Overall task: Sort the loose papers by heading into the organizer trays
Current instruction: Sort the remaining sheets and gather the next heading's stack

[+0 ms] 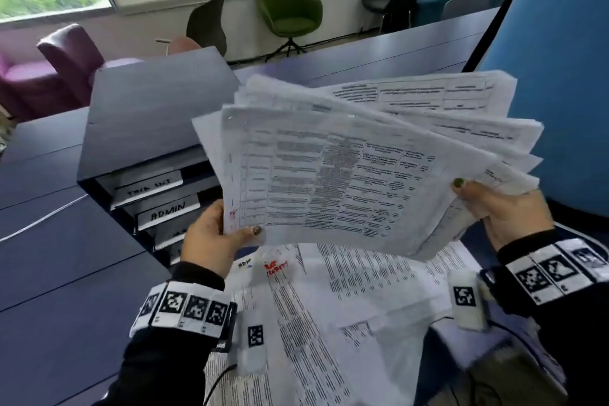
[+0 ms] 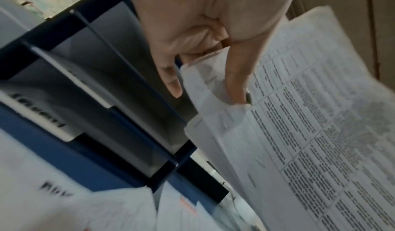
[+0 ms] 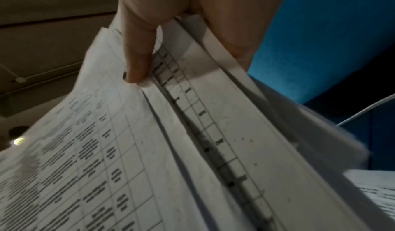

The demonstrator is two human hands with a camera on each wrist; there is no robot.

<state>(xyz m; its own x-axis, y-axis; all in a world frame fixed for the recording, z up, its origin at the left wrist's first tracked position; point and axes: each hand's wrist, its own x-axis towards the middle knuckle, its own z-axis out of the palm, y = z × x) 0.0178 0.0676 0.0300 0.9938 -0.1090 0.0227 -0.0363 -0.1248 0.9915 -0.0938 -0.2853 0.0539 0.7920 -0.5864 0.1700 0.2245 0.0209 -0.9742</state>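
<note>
2 purple armchairs (image 1: 49,69) beyond blue desk (image 1: 49,257)

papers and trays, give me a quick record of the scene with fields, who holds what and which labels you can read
held: fanned stack of printed papers, raised above the desk
left hand: pinches the stack's lower left corner
right hand: grips the stack's right edge, thumb on top
organizer trays: to the left, slots facing the person
readable label: ADMIN; the others are blurred or hidden
on desk: more loose papers under the held stack
</note>
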